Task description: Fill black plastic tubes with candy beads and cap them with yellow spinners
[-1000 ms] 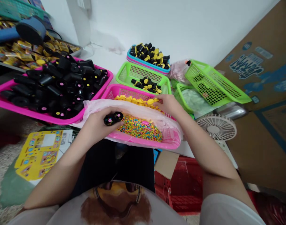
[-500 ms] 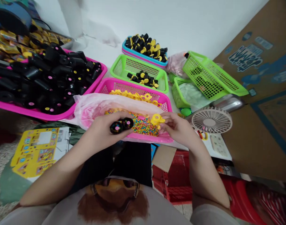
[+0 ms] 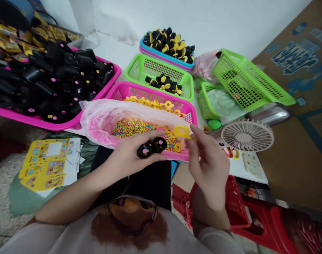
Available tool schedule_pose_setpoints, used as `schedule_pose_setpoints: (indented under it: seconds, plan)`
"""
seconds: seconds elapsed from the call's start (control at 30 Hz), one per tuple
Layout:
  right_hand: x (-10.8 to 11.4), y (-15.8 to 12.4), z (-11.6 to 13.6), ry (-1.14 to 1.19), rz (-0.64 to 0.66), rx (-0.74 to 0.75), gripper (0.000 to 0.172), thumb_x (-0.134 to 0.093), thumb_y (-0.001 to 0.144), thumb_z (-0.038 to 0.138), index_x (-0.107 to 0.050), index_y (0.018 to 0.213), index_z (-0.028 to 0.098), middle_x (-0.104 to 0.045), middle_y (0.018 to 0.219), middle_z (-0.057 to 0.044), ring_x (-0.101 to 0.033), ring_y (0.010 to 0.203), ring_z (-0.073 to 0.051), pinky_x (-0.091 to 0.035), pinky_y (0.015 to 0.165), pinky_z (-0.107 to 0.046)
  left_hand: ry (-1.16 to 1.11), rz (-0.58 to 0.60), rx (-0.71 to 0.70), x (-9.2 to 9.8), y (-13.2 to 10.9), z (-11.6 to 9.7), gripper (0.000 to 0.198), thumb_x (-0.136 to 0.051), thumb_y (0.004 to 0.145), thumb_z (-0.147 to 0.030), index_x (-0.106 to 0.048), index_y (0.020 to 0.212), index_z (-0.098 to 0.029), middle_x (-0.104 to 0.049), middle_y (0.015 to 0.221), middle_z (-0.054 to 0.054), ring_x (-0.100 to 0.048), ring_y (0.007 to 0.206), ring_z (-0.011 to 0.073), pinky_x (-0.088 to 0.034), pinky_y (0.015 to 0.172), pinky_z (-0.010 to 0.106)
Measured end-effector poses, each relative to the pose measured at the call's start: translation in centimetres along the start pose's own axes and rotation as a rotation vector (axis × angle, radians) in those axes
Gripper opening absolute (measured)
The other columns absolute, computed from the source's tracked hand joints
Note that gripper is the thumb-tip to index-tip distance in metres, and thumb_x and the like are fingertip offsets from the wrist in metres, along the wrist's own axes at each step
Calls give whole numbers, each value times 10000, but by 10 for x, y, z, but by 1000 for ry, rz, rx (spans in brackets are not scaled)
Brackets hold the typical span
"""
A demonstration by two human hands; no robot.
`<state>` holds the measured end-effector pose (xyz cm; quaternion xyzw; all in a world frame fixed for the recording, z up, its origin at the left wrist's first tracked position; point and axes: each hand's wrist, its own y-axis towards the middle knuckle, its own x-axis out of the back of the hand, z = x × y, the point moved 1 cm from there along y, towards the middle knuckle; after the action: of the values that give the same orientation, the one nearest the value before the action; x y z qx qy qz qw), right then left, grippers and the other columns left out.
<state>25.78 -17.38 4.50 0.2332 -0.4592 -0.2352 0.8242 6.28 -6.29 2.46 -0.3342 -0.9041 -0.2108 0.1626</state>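
Note:
My left hand is closed round a joined pair of black plastic tubes, their open ends facing up, each with a pink dot inside. Coloured specks show in the nearer tube. To the right of it, my right hand pinches a yellow plastic ring piece, slightly blurred. Both hands are above a bag-lined heap of small coloured beads, with a few yellow pieces lying on it. The pink basket that holds the bag has more yellow ring pieces behind the plastic.
A large pink basin of black tubes stands at the left. Behind are a green basket and a blue basket holding black-and-yellow pieces. A small fan and a tilted green basket are at the right, beside a cardboard box.
My left hand has moved right with the black tubes. My right hand has turned and come nearer, still pinching the yellow ring piece. The view has shifted slightly.

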Motion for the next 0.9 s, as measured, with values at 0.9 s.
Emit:
schedule_pose_setpoints:
  seconds: [0.9]
  plan:
    - [-34, 12, 1, 336, 149, 452, 455, -618, 1049, 328, -558, 1500, 340, -762, 1284, -88, -713, 1266, -277, -630, 1043, -495, -238, -114, -192, -1, -13, 9, 671, -748, 928, -401, -355, 1464, -316, -635, 1464, 129, -818, 984, 234, -675, 859, 372]
